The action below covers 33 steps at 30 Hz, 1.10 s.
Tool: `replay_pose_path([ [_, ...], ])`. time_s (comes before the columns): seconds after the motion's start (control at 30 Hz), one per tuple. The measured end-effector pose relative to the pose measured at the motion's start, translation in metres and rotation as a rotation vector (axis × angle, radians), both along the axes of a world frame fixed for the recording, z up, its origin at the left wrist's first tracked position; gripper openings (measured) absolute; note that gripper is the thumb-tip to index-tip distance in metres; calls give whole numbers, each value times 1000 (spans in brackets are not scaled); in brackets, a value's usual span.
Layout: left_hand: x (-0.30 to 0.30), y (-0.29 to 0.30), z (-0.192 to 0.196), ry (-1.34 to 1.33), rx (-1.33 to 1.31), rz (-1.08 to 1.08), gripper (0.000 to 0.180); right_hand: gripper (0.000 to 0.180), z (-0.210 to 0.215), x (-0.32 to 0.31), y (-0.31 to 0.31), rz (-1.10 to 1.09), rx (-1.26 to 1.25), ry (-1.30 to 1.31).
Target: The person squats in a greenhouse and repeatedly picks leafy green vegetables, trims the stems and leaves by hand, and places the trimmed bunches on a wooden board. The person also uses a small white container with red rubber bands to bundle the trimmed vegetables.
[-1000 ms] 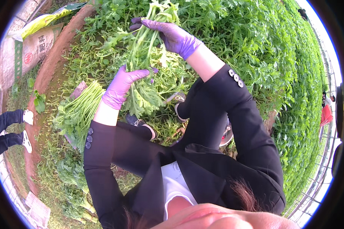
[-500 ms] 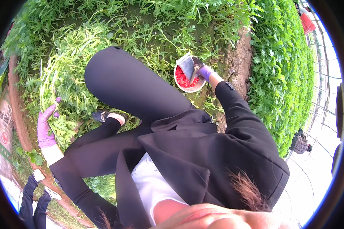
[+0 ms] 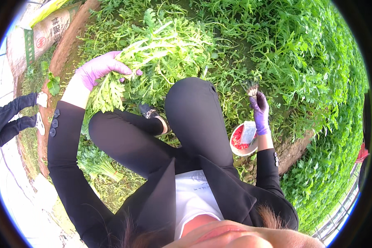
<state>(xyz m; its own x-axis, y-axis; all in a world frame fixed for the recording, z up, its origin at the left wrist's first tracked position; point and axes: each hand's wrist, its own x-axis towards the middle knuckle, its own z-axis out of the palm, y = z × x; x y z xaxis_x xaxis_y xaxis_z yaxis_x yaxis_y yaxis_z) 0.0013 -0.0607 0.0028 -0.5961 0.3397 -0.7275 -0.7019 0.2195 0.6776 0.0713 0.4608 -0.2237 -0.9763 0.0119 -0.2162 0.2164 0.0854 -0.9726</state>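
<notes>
My left hand, in a purple glove, is closed around a bunch of leafy greens with pale stems, above a heap of similar cut greens. My right hand, gloved in purple too, grips a small brush-like tool with thin dark bristles fanning away from me; its exact kind is unclear. Just below that hand stands a round white bucket with red pieces inside. A flat pale grey slab leans in the bucket.
Tall leafy plants grow at the right and far side. A bundle of greens lies left of my legs. Further left are a printed sack, a brown soil ridge and another person's dark-trousered legs.
The view has turned. My right hand has lifted the brush-like tool out of the bucket and moved it out past the rim. My left hand still grips the greens.
</notes>
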Motion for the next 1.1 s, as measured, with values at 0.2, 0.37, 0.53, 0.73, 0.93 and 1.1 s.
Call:
replay_pose_path([
  [0.2, -18, -16, -15, 76, -106, -77, 54, 34, 82, -143, -227, 837, -213, 289],
  [0.37, -14, -57, 20, 35, -282, -91, 55, 38, 81, -188, -243, 713, 676, 154],
  [0.53, -15, -68, 27, 94, -464, -145, 59, 41, 80, -184, -257, 788, 282, 19],
  [0.73, -21, -80, 19, 256, -506, -349, 61, 42, 112, -194, -292, 788, 615, 182],
  [0.93, -9, -68, 26, 815, -1070, -617, 48, 34, 121, -202, -287, 846, 175, -1],
  [1.1, -7, -54, 33, 1121, -1539, -1072, 41, 50, 109, -212, -297, 839, 737, 140],
])
